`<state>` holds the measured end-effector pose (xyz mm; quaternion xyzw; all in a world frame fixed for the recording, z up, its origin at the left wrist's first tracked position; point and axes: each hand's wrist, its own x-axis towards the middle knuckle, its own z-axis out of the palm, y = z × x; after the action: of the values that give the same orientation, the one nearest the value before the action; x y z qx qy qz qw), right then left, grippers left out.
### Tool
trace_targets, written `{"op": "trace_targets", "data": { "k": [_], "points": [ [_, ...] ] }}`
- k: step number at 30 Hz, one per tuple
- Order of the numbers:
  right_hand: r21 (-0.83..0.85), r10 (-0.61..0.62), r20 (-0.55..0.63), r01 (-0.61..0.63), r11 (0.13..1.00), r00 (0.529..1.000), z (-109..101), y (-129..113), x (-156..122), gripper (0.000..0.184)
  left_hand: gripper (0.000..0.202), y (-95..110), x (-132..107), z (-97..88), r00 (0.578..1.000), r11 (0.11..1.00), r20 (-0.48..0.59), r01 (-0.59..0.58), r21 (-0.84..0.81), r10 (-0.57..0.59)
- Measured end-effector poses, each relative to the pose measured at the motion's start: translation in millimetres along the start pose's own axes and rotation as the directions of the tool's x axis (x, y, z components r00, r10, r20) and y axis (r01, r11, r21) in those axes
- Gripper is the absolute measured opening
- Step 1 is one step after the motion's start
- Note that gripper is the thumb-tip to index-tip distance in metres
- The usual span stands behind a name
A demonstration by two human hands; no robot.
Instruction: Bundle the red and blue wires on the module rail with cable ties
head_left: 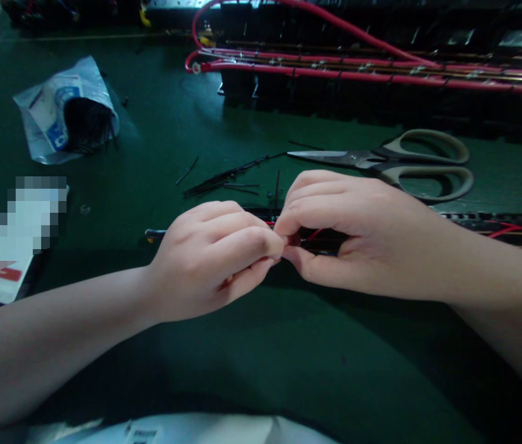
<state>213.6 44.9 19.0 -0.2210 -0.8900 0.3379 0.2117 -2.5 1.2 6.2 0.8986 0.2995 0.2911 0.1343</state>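
My left hand [214,256] and my right hand [357,237] meet at the middle of the green table, fingertips pinched together over a long black strip with red wires [496,229] that runs off to the right. Both hands grip that strip at the same spot; what lies exactly between the fingertips is hidden. A thin red wire [315,234] shows under my right fingers. Loose black cable ties [226,179] lie just beyond my hands. Grey-handled scissors [403,163] rest shut behind my right hand, blades pointing left.
An open white plastic bag with black ties [69,111] lies at the far left. A white box [15,246] sits at the left edge. Long red cables on a black assembly [381,68] cross the back of the green mat [251,357].
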Motion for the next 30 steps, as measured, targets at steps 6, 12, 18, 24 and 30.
{"op": "trace_targets", "data": {
  "k": [6, 12, 18, 24, 30],
  "points": [
    [-0.006, -0.012, -0.014, 0.012, 1.000, 1.000, 1.3, -0.6, 0.1, 0.012, 0.008, -0.4, -0.1, 0.0, 1.000, 1.000, 0.004, -0.005, 0.013, 0.005],
    [-0.012, -0.016, -0.032, 0.016, 1.000, 0.999, 1.8, -0.6, -0.2, 0.011, 0.007, -0.8, -1.0, 0.3, 1.000, 0.999, 0.006, -0.011, 0.033, 0.011],
    [0.010, -0.013, -0.045, 0.014, 1.000, 0.999, 1.0, 0.0, -1.2, 0.012, 0.008, -0.3, -1.3, 1.3, 1.000, 0.999, 0.005, -0.010, 0.041, 0.010],
    [0.016, -0.027, -0.054, 0.028, 0.999, 0.998, 0.6, -0.4, -0.3, 0.011, 0.005, 0.1, -1.4, 0.7, 1.000, 1.000, -0.001, -0.004, 0.024, 0.004],
    [0.021, -0.030, -0.045, 0.031, 0.999, 0.999, 0.2, -1.4, -1.2, 0.011, 0.005, 0.7, -1.1, 0.0, 1.000, 0.999, -0.023, -0.015, 0.036, 0.015]
  ]
}}
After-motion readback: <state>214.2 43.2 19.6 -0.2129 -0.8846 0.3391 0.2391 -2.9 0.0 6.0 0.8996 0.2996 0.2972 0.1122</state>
